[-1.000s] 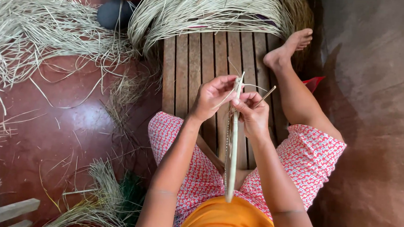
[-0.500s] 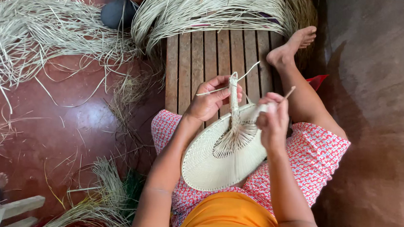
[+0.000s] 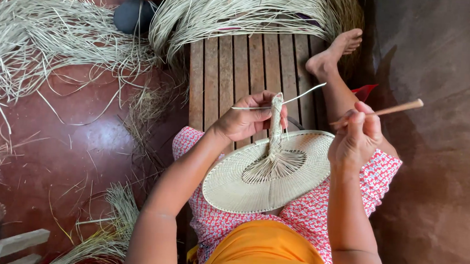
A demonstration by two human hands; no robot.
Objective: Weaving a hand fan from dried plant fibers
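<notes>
Setting: red polished floor (image 3: 82,144) strewn with pale straw strips (image 3: 45,39); slatted wooden bench (image 3: 233,66) with a straw bundle (image 3: 242,7) at its far end; another person's knee (image 3: 130,14) at top left.
Item: woven straw fan (image 3: 265,174), flat across the lap on red-patterned cloth (image 3: 374,173), face up; a second ago it stood edge-on to the camera.
Left hand (image 3: 246,119): closed around the fan's handle (image 3: 275,118); a loose strip (image 3: 291,99) runs out from the handle to the right.
Right hand (image 3: 357,137): closed on a thin wooden stick (image 3: 391,109); formerly close beside the handle, now drawn well out to the right, stick pointing toward the wall (image 3: 440,161).
</notes>
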